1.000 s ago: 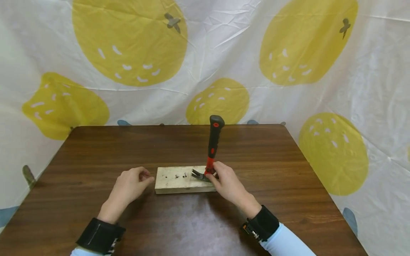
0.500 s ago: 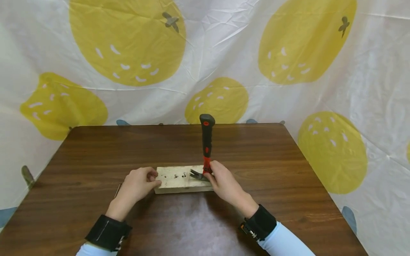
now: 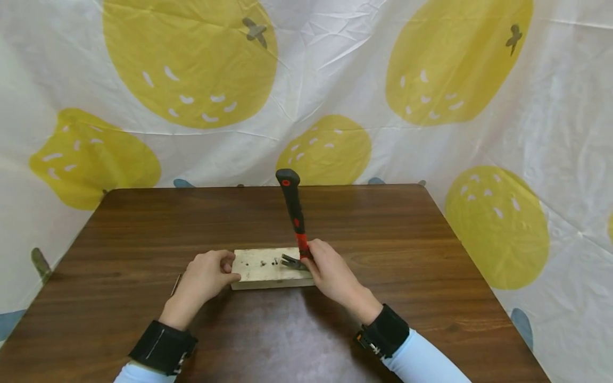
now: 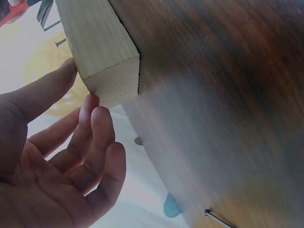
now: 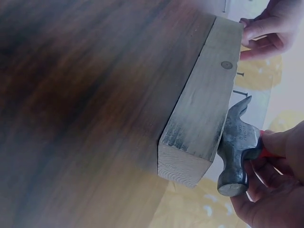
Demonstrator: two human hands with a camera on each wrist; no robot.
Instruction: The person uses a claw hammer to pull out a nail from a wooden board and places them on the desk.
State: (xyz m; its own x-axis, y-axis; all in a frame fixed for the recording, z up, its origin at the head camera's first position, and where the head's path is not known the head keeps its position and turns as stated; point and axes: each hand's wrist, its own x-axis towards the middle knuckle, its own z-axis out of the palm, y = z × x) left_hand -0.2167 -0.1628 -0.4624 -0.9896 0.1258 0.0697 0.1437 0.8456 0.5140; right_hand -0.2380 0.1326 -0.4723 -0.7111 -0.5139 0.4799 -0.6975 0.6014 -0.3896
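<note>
In the head view a pale wooden block [image 3: 261, 272] lies on the table. Several nails [image 3: 263, 263] or holes dot its top; the right wrist view shows a bent-free upright nail [image 5: 240, 92] near the claw. A claw hammer [image 3: 293, 213] stands head down on the block's right part, its black and red handle up and leaning left. My right hand [image 3: 335, 276] grips it low, near the head; the claw points left to the nails. My left hand [image 3: 206, 274] holds the block's left end, thumb and fingertips at its upper edge, outer fingers loosely curled off the wood.
A loose nail [image 4: 218, 218] lies on the brown wooden table [image 3: 383, 229], mostly behind the left hand in the head view. A white curtain [image 3: 335, 69] with yellow fruit prints hangs behind and beside the table. Both wrists carry black bands.
My left hand has come right onto the block's end. The hammer's handle has swung left, from leaning slightly right to leaning left, and the right hand has shifted slightly left with it.
</note>
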